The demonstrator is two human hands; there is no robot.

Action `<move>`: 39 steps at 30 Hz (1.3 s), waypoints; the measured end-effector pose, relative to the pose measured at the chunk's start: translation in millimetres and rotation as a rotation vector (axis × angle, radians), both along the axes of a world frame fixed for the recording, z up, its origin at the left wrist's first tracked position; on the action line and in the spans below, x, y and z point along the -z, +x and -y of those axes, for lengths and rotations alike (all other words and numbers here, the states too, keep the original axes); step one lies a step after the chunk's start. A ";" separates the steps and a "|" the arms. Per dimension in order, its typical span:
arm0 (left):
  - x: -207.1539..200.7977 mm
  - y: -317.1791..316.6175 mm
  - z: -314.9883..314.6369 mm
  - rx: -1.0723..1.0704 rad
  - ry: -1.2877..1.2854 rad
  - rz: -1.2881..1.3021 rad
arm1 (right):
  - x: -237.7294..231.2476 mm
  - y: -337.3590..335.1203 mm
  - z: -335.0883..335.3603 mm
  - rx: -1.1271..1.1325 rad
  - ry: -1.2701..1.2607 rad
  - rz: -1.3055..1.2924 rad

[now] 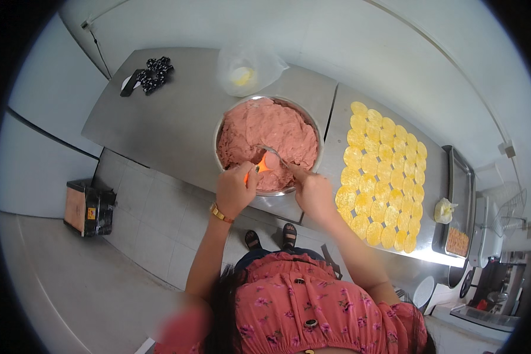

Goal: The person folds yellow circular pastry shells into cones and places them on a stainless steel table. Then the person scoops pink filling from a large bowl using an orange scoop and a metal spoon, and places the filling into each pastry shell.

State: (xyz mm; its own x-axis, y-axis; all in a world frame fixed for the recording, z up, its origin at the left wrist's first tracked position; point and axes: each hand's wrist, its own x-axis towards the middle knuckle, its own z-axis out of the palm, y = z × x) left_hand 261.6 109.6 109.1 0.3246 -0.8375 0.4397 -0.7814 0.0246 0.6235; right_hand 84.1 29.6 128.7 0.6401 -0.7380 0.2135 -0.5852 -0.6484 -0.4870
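A large round steel bowl full of pink ground meat stands at the front of the steel table. My left hand is closed around an orange-handled tool, held low over the near part of the meat. A lump of meat sits at the tool's head, whose exact shape I cannot make out. From the right, my right hand grips a thin metal utensil that reaches across to the same lump. Its tip is partly hidden, so whether it is a spoon or a knife is unclear.
Rows of thin yellow discs cover the right-hand table. Beyond them lie a dark tray and a knotted plastic bag. A clear plastic bag and black patterned cloth are at the back. A black crate sits on the floor left.
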 end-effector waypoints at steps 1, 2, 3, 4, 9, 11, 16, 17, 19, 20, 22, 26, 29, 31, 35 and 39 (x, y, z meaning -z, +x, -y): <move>0.2 0.8 2.3 -0.017 -0.006 -0.032 | -1.2 -0.4 -5.6 0.022 -0.050 0.017; 0.4 1.9 4.2 -0.036 -0.003 -0.069 | -3.7 -2.9 -9.8 0.022 -0.060 -0.012; 1.0 2.8 5.9 -0.055 0.002 -0.117 | -6.5 -6.0 -13.3 0.024 -0.067 -0.033; 1.8 3.1 7.5 -0.094 0.002 -0.108 | -9.7 -9.0 -15.5 0.028 -0.069 -0.053; 4.9 16.9 14.0 -0.122 0.096 -0.420 | -21.9 -24.5 -16.0 0.006 -0.214 -0.124; 5.2 23.1 14.5 -0.095 0.133 -0.465 | -17.5 -23.6 -16.2 -0.031 -0.302 -0.119; 2.1 29.9 5.4 -0.051 0.230 -0.695 | 8.7 -12.3 -14.0 -0.117 -0.439 -0.057; 1.6 30.2 3.3 -0.049 0.226 -0.703 | 12.8 -12.4 -13.9 -0.134 -0.443 -0.082; 1.0 30.8 -0.3 -0.036 0.212 -0.704 | 18.2 -13.0 -13.8 -0.163 -0.460 -0.104; 0.8 31.6 -2.1 -0.024 0.202 -0.697 | 19.7 -13.1 -14.1 -0.159 -0.444 -0.117; 0.9 31.6 -5.1 0.000 0.166 -0.660 | 20.9 -12.5 -15.2 -0.135 -0.431 -0.121; -0.5 29.0 -10.4 0.045 0.043 -0.623 | 19.4 -7.5 -11.1 -0.071 -0.246 0.001; -5.9 27.4 -16.0 0.010 -0.003 -0.850 | 13.8 -4.8 0.3 -0.078 -0.128 0.124; -12.1 30.7 -17.9 0.005 -0.009 -0.844 | 5.8 -5.4 10.1 -0.113 -0.064 0.161; -22.7 35.6 -16.0 -0.013 -0.010 -0.434 | -18.0 -11.4 16.2 -0.017 0.091 0.195; -26.9 24.4 -13.9 -0.002 0.018 -0.334 | -36.2 -13.7 17.1 0.072 0.143 0.141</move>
